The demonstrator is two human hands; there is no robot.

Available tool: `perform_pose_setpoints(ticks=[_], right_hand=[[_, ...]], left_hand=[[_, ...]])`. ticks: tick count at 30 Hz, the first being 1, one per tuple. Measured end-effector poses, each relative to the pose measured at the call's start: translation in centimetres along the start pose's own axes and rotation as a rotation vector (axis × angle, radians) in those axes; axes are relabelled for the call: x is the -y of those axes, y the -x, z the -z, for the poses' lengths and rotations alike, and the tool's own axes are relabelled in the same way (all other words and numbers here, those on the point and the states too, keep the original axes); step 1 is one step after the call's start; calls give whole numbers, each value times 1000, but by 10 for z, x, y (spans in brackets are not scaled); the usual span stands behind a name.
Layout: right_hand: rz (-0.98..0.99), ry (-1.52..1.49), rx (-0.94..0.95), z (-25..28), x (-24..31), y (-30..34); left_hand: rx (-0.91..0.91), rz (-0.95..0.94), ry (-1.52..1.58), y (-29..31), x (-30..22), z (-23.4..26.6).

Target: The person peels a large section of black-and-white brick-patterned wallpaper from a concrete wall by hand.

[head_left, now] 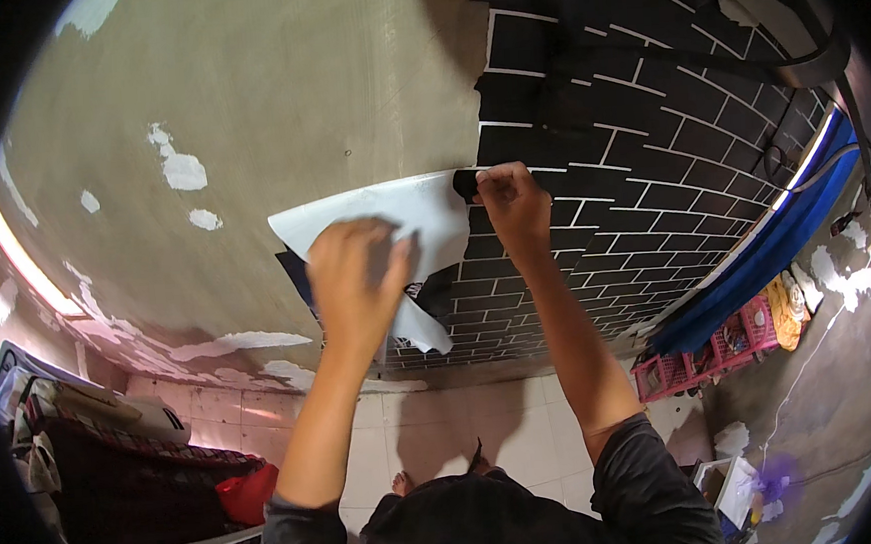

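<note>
A sheet of self-adhesive wallpaper, its white backing (421, 205) turned toward me, hangs against the wall in front of me. My right hand (517, 207) pinches its upper right corner, where a little black face shows beside the edge of the black brick-pattern wallpaper (637, 150) on the wall. Across the white side lies my left hand (356, 277), thumb apart from the fingers. Motion smears those fingers, and I cannot tell whether they grip the sheet. Below, a white flap (420, 325) curls downward near dark parts of the sheet.
Bare grey-beige wall (245, 84) with peeling white patches spans the left. Dark cables (822, 64) hang at upper right. A blue curtain (746, 298) and pink baskets (705, 355) are at right. A red bag (248, 495) sits lower left, near the tiled floor (366, 446).
</note>
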State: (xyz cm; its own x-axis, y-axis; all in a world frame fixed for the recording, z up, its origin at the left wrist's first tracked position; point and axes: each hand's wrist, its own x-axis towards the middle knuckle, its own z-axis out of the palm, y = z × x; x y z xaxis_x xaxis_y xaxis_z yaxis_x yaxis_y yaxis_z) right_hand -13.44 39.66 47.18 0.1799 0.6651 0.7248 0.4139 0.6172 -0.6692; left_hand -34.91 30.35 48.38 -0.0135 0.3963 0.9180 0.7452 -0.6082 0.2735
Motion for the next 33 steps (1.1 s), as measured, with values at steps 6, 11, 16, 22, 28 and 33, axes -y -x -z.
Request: perform_pose_setpoints(ticks=[6, 11, 16, 22, 28, 33], right_hand=[[-14, 56, 50, 1, 9, -8], [120, 218, 56, 1, 9, -12], [124, 235, 61, 2, 13, -13], [173, 236, 51, 2, 13, -14], [202, 228, 41, 2, 17, -13], [162, 247, 39, 3, 18, -14]], left_hand=[[5, -94, -19, -39, -7, -75], [-10, -153, -67, -40, 0, -93], [-49, -196, -46, -41, 4, -102], [-38, -213, -66, -44, 5, -103], [-11, -253, -52, -44, 11, -105], [16, -300, -51, -45, 12, -106]])
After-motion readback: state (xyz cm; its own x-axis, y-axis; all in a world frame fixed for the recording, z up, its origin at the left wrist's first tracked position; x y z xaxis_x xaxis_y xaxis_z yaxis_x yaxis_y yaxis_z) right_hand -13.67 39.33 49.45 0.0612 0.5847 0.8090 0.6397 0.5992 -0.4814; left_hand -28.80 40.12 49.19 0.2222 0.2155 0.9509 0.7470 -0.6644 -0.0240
